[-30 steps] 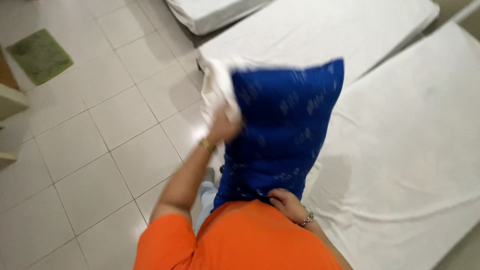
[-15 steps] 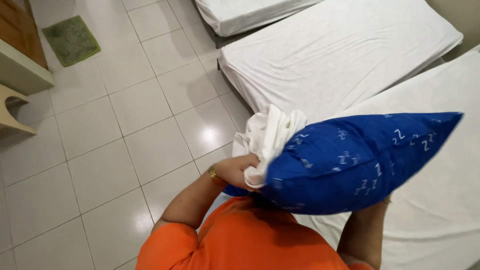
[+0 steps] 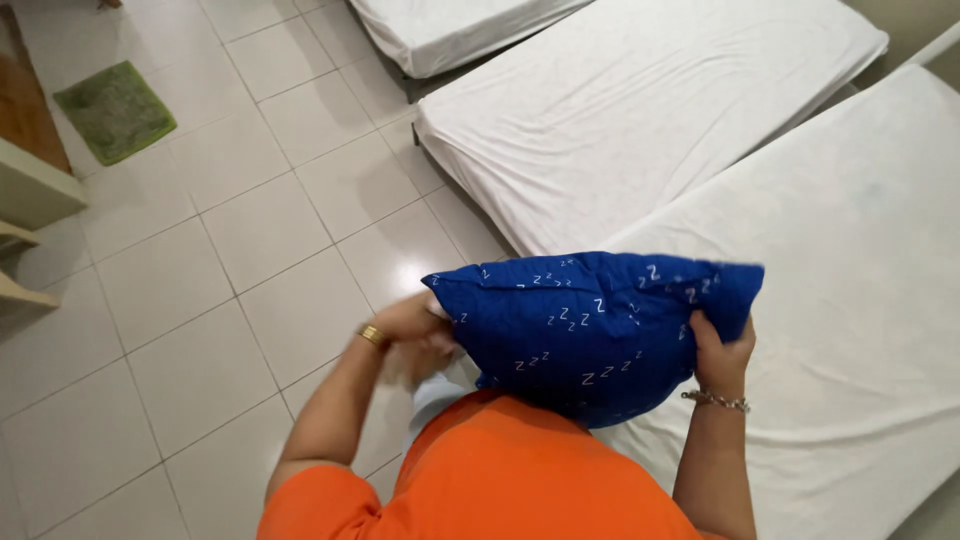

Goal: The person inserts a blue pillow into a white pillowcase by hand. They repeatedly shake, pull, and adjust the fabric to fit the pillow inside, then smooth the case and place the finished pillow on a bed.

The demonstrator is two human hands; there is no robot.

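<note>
Blue pillow [image 3: 590, 330]: white cover no longer showing; now level, right hand [image 3: 720, 350] clamped on its right end, left hand [image 3: 420, 330] gripping its left.

Blue patterned pillow [image 3: 590, 335] held level above mattress edge.

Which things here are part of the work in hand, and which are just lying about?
In hand:
- blue pillow, held at both ends
- left hand, at its left end
- right hand, gripping its right end

Lying about:
- white mattresses
- green mat
- tiled floor
</note>
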